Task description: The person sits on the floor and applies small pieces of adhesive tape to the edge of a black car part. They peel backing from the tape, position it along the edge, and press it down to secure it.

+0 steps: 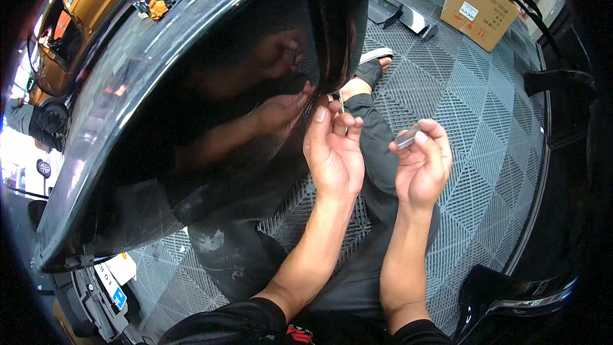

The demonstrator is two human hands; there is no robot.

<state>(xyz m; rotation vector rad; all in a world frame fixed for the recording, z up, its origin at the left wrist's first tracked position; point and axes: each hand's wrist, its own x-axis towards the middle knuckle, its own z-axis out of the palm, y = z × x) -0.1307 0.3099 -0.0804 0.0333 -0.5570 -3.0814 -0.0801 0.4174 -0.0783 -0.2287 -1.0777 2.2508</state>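
Observation:
A large glossy black car body panel [255, 83], perhaps a bumper, fills the left and middle of the head view and mirrors my arms. At its lower right edge is my left hand [337, 160], palm up, its fingers curled and the thumb close to the rim. A thin pale strip [343, 107] shows among those fingertips; how they grip it is partly hidden. To the right, apart from the panel, my right hand [424, 169] pinches a small grey rectangular block [407, 138] between thumb and fingers.
My dark-trousered legs [377, 153] are under the work, on grey grid floor tiles [491, 134]. A cardboard box [479, 13] stands at the far right. Glossy black trim [511, 300] lies near right, a plate-bearing part [105, 294] near left. Beyond the panel is an orange car [96, 13].

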